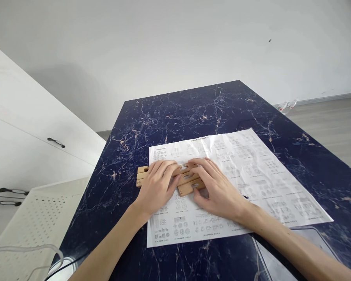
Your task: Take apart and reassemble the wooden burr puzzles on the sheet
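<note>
Several notched wooden puzzle pieces point(190, 187) lie side by side on a creased printed sheet point(234, 171). My left hand point(156, 183) curls over the pieces on the left, its fingertips against the upper ones. Blocky wooden ends point(141, 177), one with a mark like a numeral, stick out past its outer side, over the sheet's left edge. From the right, my right hand point(212, 185) grips the same group, fingers on the far side and thumb at the near notched piece. Gaps between the pieces show the paper below. My hands hide much of the wood.
The sheet carries rows of small printed diagrams. It rests on a dark blue marbled table point(175, 113). A clear-framed flat object point(304, 249) lies under my right forearm. At the lower left are a perforated cream surface point(46, 210), a clear tube point(26, 248) and a white round object point(66, 269).
</note>
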`<move>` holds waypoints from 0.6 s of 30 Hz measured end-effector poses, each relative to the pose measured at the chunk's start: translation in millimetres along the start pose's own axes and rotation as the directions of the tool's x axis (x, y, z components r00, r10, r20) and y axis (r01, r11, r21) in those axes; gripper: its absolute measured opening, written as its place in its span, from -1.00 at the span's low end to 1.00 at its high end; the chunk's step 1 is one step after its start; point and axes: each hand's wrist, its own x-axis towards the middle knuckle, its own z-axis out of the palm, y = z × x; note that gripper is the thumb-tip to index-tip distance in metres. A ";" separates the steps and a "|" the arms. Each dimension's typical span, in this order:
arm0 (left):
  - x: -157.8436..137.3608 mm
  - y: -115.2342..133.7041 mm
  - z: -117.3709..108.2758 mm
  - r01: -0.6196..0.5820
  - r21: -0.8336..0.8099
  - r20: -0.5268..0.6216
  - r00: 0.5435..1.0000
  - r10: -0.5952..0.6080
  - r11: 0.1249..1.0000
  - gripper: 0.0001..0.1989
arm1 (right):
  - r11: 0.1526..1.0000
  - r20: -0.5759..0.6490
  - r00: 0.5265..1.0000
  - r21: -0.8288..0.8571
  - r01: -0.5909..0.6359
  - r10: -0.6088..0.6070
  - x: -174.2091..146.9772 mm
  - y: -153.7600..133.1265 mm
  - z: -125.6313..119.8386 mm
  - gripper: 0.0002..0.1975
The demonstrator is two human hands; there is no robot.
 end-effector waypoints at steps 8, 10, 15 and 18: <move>1.4 1.9 -1.3 -0.038 -0.046 0.058 0.997 0.041 0.998 -0.93 | 0.994 0.012 0.997 -0.084 0.076 -0.075 1.0 2.0 -1.9 -0.68; 1.2 1.5 -1.4 -0.037 -0.054 0.066 0.997 0.040 0.998 -0.91 | 0.990 0.015 0.994 -0.093 0.108 -0.107 0.9 1.6 -2.9 -0.71; 0.8 0.6 -1.6 -0.024 -0.073 0.088 0.996 0.030 0.997 -0.86 | 0.982 0.055 0.985 -0.077 0.170 -0.167 0.1 1.1 -4.0 -0.73; 1.1 0.7 -2.1 -0.026 -0.078 0.082 0.996 0.032 0.997 -0.85 | 0.982 0.067 0.982 -0.066 0.179 -0.175 0.2 1.0 -3.8 -0.74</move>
